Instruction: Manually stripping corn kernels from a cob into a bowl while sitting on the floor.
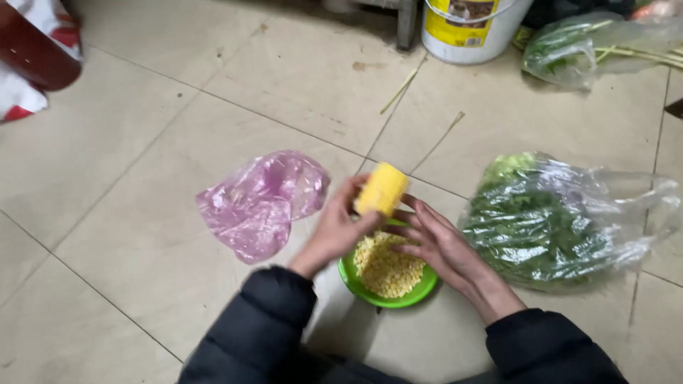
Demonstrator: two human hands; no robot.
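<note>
The left hand (334,231) gripped a piece of corn cob (383,188), fingers curled round its lower end, so the cob stood above the green bowl (420,290) with its long axis tilted up and away from the person. The right hand (441,245) lay just beside it, fingers stretched out flat and loose, their tips touching the cob's base over the heap of loose kernels (388,267). A crumpled pink bag (260,203) lay to the left, a clear bag of greens (555,224) to the right, neither blocking the hands
</note>
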